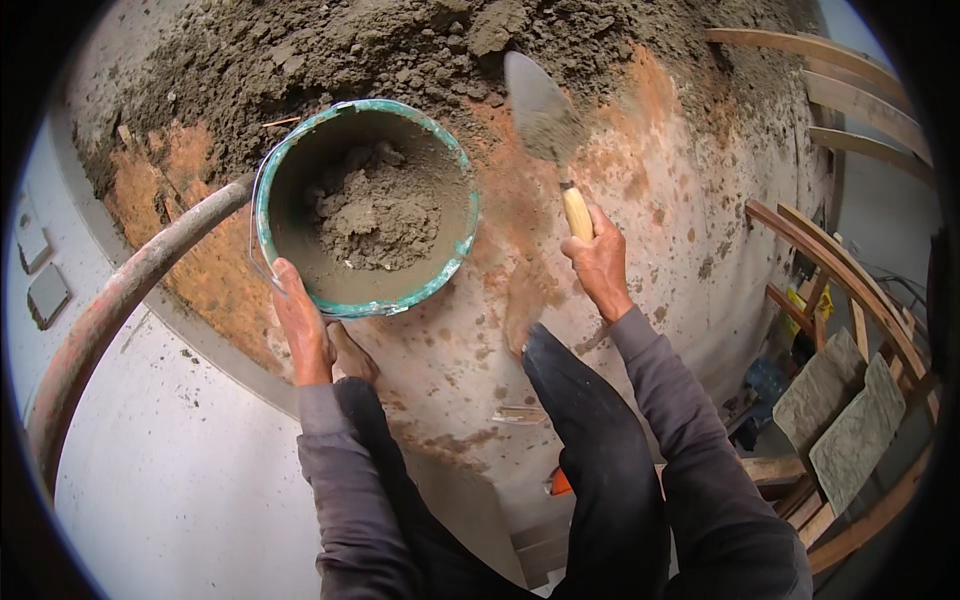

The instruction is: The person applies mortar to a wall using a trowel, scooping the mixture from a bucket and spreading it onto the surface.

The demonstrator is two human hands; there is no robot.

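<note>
A round bucket (385, 307) with a green, mortar-smeared rim stands left of the middle. Grey, crumbly mortar (385, 215) partly fills it. My left hand (300, 318) grips the bucket at its near left rim, beside the thin wire bail; some of its fingers are hidden. In my right hand (602, 262) is a masonry trowel (543, 108), held by its pale wooden handle. The trowel points away from me, right of the bucket, and its blade carries smears of mortar. Its tip is close to the heap of loose mortar (330, 50) at the far side.
A dirty round pole (130, 300) slants in from the left to the bucket. Wooden boards (870, 95) and timber framing (840, 255) fill the right side, with stone-like slabs (855, 440) near them. My feet are on the mortar-spotted surface (680, 190).
</note>
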